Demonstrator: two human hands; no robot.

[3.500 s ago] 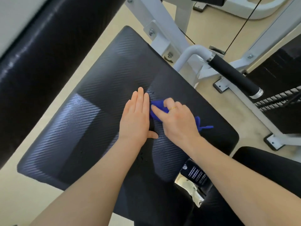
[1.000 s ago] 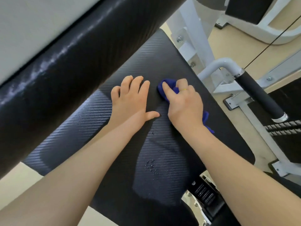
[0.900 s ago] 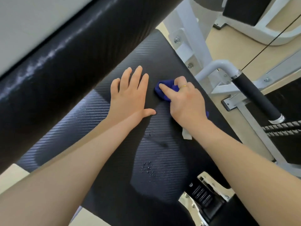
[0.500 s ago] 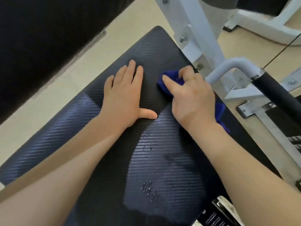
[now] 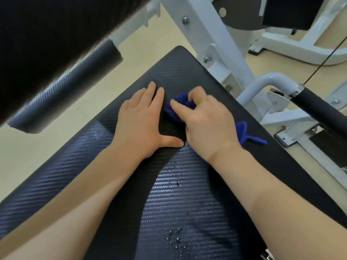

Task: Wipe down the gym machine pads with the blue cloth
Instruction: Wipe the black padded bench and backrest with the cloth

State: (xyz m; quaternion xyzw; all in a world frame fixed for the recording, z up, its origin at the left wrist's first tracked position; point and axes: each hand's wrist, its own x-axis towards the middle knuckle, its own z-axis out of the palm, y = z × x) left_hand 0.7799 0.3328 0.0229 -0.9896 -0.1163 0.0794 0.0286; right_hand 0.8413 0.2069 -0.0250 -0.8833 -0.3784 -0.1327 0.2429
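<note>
Black textured pad [image 5: 187, 203] with water droplets [image 5: 175, 239], left hand [image 5: 139, 121] pressed flat, fingers together, right hand [image 5: 206, 124] gripping bunched blue cloth [image 5: 178, 107] on pad's far portion, white machine frame [image 5: 216, 34] beyond.

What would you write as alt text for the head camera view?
A right hand holds a bunched blue cloth against a black textured gym pad, while the left hand rests flat beside it. Water droplets dot the pad nearer the camera; a white machine frame stands behind.
</note>
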